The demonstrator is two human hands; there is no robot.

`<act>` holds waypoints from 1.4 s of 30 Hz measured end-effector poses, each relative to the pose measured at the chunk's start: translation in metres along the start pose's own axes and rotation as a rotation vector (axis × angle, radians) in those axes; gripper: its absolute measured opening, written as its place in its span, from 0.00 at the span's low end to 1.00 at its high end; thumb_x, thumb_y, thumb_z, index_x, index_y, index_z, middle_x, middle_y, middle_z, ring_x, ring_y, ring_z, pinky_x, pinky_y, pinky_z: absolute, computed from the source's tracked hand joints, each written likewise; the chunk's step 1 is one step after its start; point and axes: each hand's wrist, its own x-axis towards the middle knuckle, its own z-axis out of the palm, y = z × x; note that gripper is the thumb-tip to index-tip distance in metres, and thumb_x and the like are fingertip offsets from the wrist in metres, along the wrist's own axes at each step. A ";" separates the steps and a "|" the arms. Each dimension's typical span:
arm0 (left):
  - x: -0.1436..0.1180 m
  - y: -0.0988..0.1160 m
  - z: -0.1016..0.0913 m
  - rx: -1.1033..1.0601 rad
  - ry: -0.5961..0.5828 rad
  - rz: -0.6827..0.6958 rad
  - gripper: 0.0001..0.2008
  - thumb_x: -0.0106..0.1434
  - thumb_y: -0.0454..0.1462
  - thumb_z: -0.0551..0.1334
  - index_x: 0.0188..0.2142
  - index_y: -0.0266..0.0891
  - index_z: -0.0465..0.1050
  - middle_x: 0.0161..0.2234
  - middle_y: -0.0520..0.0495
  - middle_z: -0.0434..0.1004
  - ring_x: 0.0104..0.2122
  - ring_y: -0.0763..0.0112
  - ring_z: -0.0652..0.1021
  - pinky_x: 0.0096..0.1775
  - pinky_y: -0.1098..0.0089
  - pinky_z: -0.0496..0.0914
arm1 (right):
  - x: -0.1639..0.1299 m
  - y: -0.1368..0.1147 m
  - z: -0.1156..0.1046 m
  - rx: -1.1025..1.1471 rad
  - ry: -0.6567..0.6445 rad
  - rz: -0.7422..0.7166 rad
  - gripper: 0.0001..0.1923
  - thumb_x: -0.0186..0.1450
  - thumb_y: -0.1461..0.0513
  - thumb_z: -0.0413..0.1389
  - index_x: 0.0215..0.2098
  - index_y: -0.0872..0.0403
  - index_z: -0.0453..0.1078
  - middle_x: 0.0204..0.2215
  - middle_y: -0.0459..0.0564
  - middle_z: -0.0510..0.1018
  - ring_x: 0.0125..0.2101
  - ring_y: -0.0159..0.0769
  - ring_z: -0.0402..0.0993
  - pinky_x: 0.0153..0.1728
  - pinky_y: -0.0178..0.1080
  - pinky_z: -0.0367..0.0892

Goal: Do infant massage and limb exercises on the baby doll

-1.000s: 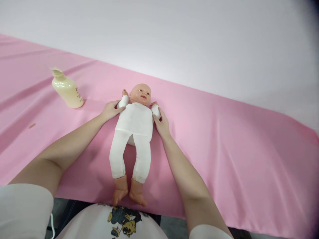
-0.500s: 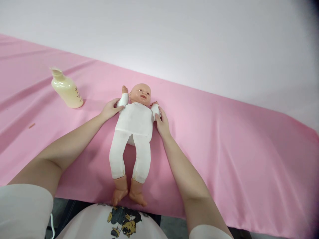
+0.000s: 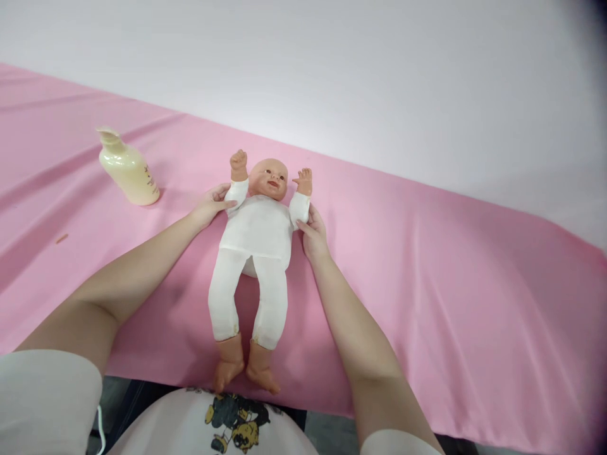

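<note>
A baby doll (image 3: 258, 243) in a white suit lies on its back on the pink cloth (image 3: 450, 284), head away from me, feet at the near edge. My left hand (image 3: 213, 203) grips the doll's arm on the left side at the sleeve. My right hand (image 3: 313, 232) grips the doll's other arm at the sleeve. Both doll arms point up beside its head, the small hands bare.
A cream lotion bottle (image 3: 127, 169) stands on the cloth to the left of the doll. A small brown speck (image 3: 61, 238) lies on the cloth further left. A pale wall rises behind the covered surface.
Both of the doll's arms have been raised from beside its shoulders to point up by its head. My hands have stayed on the sleeves.
</note>
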 end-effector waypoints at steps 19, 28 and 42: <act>0.001 -0.004 -0.004 -0.049 -0.087 -0.089 0.20 0.42 0.41 0.74 0.36 0.38 0.77 0.41 0.40 0.83 0.46 0.50 0.82 0.48 0.52 0.75 | 0.007 0.033 -0.008 0.230 -0.015 0.106 0.13 0.52 0.55 0.63 0.33 0.49 0.67 0.45 0.53 0.83 0.48 0.47 0.80 0.53 0.53 0.73; -0.001 -0.008 -0.006 0.503 0.107 0.215 0.25 0.59 0.48 0.67 0.54 0.40 0.73 0.48 0.42 0.78 0.50 0.59 0.75 0.54 0.58 0.69 | 0.001 0.031 -0.006 0.083 0.131 0.025 0.32 0.61 0.49 0.62 0.59 0.48 0.61 0.53 0.55 0.79 0.53 0.45 0.78 0.58 0.54 0.71; -0.002 -0.012 -0.005 0.609 0.261 0.145 0.26 0.57 0.41 0.68 0.52 0.43 0.60 0.45 0.47 0.71 0.40 0.67 0.74 0.42 0.64 0.70 | -0.007 0.021 -0.005 -0.113 0.156 -0.039 0.34 0.64 0.51 0.61 0.64 0.45 0.54 0.56 0.55 0.73 0.54 0.42 0.75 0.58 0.50 0.71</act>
